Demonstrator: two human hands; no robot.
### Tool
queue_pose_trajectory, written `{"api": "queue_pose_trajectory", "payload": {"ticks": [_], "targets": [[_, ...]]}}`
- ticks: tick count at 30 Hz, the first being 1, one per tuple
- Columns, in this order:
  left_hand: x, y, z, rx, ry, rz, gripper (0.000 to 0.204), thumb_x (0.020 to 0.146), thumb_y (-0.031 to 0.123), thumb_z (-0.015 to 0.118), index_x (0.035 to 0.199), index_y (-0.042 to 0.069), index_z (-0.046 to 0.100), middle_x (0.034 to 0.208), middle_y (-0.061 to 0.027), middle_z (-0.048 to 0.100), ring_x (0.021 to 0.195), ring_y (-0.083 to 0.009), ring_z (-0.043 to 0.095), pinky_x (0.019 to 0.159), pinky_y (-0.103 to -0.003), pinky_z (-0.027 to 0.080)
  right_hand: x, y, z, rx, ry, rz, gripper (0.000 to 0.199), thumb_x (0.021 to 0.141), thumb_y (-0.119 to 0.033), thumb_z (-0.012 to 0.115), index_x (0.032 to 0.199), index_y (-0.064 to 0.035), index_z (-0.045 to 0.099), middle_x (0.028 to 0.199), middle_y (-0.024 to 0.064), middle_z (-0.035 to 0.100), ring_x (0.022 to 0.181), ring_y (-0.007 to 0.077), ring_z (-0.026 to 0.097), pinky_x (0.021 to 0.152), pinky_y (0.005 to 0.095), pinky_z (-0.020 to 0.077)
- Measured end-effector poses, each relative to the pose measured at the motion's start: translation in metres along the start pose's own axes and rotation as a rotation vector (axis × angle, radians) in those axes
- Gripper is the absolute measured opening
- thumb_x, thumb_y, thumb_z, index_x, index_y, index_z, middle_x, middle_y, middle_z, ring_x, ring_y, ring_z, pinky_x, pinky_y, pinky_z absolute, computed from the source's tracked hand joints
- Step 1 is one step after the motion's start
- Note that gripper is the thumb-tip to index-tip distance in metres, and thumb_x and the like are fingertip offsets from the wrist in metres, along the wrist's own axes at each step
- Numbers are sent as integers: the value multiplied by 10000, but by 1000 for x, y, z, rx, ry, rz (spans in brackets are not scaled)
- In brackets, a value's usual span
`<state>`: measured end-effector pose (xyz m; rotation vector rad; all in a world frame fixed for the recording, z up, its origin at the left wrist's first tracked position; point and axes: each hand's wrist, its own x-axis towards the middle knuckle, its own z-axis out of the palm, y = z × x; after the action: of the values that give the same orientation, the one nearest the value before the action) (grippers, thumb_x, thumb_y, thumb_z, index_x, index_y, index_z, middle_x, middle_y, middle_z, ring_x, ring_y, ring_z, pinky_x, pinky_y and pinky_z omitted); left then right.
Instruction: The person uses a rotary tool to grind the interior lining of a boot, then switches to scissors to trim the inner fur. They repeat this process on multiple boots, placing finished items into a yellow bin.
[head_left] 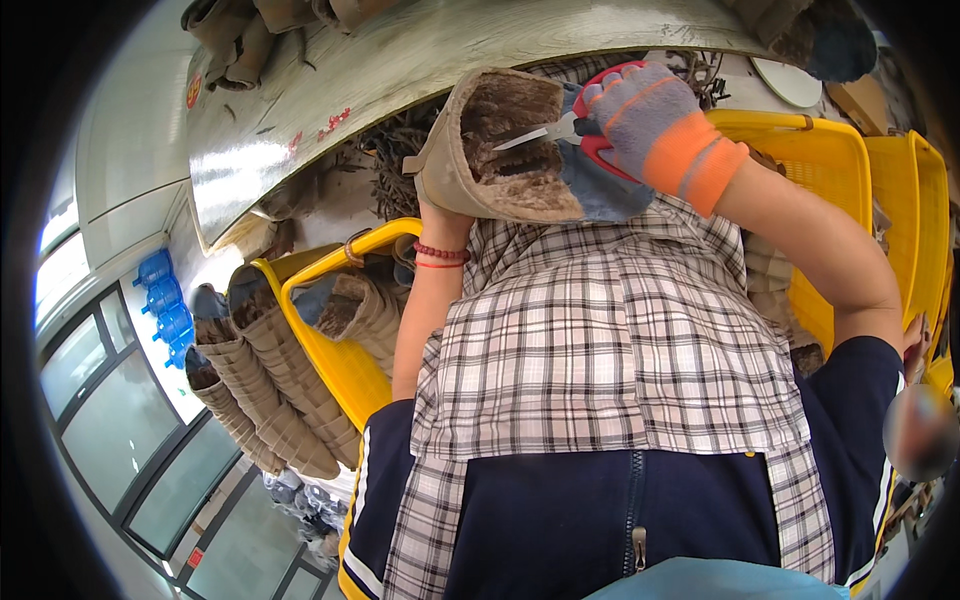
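Just above my lap, a tan and grey-blue fur-lined tube is held with its brown plush inside facing up. My left hand supports it from beneath at its left side; the fingers are hidden behind the piece, and red bracelets circle the wrist. In a grey and orange glove, my right hand is closed around the red handles of a pair of scissors. The metal blades reach left over the opening, with the tip against the plush lining or just above it.
A worktable runs along the far side, dark scraps piled below its edge. Beside my left arm stands a yellow basket, next to long stacks of similar tan pieces. More yellow baskets stand at right. A person is at the right rim.
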<state>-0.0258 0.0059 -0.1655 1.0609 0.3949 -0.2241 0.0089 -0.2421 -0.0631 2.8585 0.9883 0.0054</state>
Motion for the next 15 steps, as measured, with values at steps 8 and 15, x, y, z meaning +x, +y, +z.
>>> {"api": "queue_pose_trajectory", "payload": {"ticks": [8,15], "targets": [[3,-4,-11,124,-54,23,495,971,378,270,1377,100,320,1384,-93,376,1240,-272,382,1041,-424,315,21,-5,-5,-51,-273,1,325,764,-364,658,985,-133,599,815,52,630,758,202,620,659,329,483],[5,-3,-6,134,-89,21,476,956,380,332,1333,92,364,1287,-81,431,1138,-240,430,963,-390,356,22,-6,-8,-93,-280,-21,283,776,-325,637,951,-104,608,799,62,637,752,203,630,648,321,494]]}}
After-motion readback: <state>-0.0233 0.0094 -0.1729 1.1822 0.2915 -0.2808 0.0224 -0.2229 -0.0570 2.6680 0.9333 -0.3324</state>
